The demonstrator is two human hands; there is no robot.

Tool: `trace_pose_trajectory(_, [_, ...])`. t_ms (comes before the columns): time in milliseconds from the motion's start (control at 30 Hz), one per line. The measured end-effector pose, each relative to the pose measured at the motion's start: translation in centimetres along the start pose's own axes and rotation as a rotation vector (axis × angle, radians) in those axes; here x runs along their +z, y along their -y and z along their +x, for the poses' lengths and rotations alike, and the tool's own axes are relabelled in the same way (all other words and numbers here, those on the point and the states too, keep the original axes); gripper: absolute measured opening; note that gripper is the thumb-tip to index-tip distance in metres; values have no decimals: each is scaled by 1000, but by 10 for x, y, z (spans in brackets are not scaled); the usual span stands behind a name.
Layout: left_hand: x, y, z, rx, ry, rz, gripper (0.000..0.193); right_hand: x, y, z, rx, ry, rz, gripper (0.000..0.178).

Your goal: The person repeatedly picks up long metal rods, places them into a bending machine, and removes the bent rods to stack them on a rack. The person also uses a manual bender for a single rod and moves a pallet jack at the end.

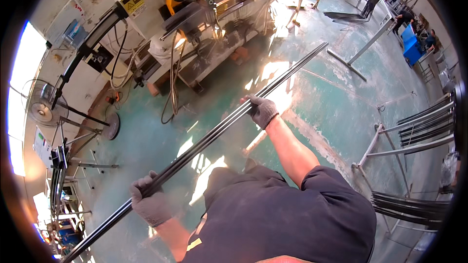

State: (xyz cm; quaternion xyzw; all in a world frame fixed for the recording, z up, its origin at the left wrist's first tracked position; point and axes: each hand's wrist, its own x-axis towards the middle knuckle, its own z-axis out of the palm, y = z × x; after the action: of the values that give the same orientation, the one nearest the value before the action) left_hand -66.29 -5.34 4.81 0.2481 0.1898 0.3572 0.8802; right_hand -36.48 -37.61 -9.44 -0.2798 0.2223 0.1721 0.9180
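A small bundle of long, dark metal rods runs slantwise across my front, from the lower left up to the far right. Wrapped round its lower part is my left hand, in a grey knit glove. Farther along, my right hand, gloved the same way, grips the bundle from the near side. Both hands are closed on the rods, which lie close together above the green floor. Some of my fingers are hidden behind the rods.
Ahead stands a machine with a yellow part and hanging cables. A fan stands at left. Metal racks on the right carry bundles of dark rods. Far right are a blue bin and several people.
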Motion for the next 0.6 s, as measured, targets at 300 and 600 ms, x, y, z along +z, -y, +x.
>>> trace_pose_trajectory(300, [74,31,190,95,217,-23,24,45,105,212,-232,59,-209,16])
trace_pose_trajectory(600, [135,120,360,16,258,32,28,153,224,368,-542,40,-443,27])
